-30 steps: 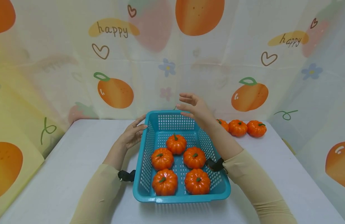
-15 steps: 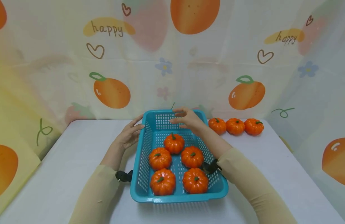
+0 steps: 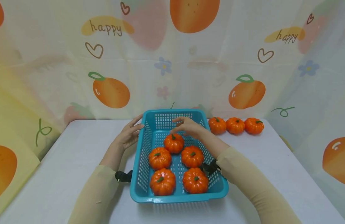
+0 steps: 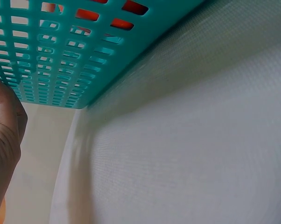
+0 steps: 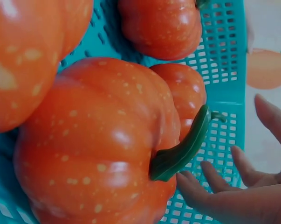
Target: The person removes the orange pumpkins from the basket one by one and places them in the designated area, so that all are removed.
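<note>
A blue-green plastic basket [image 3: 134, 174] with perforated walls stands on the table, holding several small orange pumpkins [image 3: 162, 182] with green stems. My left hand [image 3: 127, 137] rests against the outside of its left wall near the far corner, fingers extended and touching the rim. In the left wrist view, part of that hand [image 4: 5, 121] shows beside the basket wall. My right hand [image 3: 189, 127] hovers inside the far end of the basket, just behind the farthest pumpkin [image 3: 174, 144]. Its spread, slightly bent fingers hold nothing in the right wrist view, close to a green pumpkin stem [image 5: 182, 151].
Three more orange pumpkins [image 3: 235, 126] sit in a row at the table's back right, beyond the basket. The table has a white cloth [image 3: 85, 155]. A curtain printed with fruit [image 3: 206, 74] hangs behind it.
My right hand has come down from above the basket's far rim to just behind the farthest pumpkin. The left hand stays at the left rim. The head view has shifted slightly.
</note>
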Tool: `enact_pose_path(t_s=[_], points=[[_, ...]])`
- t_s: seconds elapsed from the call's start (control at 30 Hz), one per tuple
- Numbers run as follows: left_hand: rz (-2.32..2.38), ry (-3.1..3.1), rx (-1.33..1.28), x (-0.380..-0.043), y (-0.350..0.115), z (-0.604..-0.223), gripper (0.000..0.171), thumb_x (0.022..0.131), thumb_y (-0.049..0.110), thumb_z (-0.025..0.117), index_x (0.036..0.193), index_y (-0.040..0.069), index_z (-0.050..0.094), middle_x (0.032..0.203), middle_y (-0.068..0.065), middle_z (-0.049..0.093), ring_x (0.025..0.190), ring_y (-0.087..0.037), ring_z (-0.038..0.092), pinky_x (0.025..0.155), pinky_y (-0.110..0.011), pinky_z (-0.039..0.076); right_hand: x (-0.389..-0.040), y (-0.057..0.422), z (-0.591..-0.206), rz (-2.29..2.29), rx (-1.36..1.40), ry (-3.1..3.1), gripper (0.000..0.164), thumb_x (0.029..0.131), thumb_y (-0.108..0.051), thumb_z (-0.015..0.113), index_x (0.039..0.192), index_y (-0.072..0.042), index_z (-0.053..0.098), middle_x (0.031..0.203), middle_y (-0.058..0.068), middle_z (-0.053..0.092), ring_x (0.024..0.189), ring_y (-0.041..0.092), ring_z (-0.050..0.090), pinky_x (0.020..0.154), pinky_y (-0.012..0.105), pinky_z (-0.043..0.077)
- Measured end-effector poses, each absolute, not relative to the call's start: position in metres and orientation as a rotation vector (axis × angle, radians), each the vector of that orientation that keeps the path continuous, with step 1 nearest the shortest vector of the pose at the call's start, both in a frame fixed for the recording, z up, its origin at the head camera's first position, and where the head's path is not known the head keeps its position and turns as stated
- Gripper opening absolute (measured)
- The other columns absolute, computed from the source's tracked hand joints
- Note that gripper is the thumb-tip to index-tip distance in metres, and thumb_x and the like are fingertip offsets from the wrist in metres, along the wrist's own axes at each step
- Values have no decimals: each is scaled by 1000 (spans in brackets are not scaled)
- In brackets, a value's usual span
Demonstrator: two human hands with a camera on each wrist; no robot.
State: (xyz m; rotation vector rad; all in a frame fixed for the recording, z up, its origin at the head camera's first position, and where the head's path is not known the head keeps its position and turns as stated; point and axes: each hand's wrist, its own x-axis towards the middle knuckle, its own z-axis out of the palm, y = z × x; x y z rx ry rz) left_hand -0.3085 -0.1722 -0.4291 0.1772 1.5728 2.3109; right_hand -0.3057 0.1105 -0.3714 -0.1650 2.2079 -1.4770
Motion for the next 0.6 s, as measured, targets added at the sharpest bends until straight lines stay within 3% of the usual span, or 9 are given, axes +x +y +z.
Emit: enact_pose_path(t_s=[0.6], points=[[2296,1606,149,-310,-171,-429,63,102,7,50,158,21,23,111,-2,61,89,-13,69,71,-25,63,-305,112,-388,-1265,-142,2159,80,76,-6,80,147,-13,43,153,20,39,141,38,40,113,60,40]])
